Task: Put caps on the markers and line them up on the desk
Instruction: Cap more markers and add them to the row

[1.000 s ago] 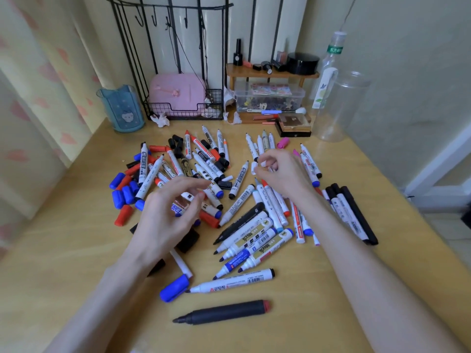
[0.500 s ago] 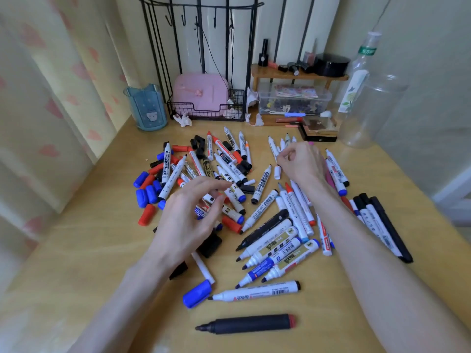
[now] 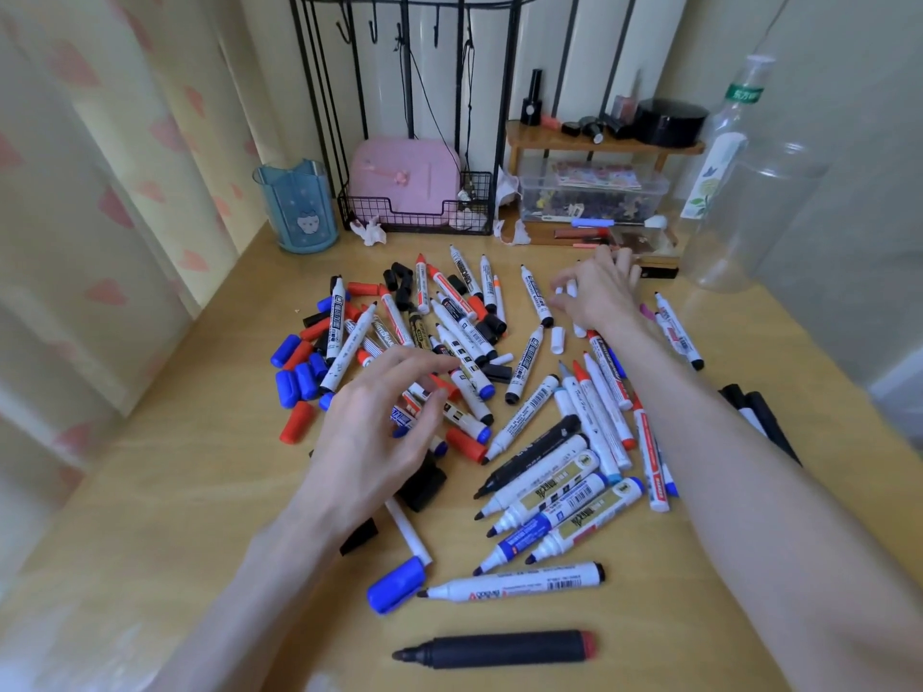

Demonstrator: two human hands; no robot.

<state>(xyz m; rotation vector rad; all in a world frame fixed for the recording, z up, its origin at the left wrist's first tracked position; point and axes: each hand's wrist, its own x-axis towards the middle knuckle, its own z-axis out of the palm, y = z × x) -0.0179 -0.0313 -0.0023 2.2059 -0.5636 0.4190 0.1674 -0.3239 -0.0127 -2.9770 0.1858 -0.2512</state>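
Note:
Many uncapped markers lie in a loose pile on the wooden desk. Loose blue caps, a red cap and black caps sit at the pile's left and back. My left hand hovers over the pile's middle with relaxed fingers, its fingertips at the markers. My right hand reaches to the back right and pinches a slim white marker. A white cap lies just below it. A black marker lies nearest me. Capped black markers show behind my right forearm.
A blue pen cup stands at the back left. A wire rack with a pink box, a small wooden shelf and a clear plastic box line the back. A clear bottle stands back right. A curtain hangs left.
My right hand has reached farther back and right, away from the pile's middle. My left hand stays over the pile. The view has tilted up and moved closer.

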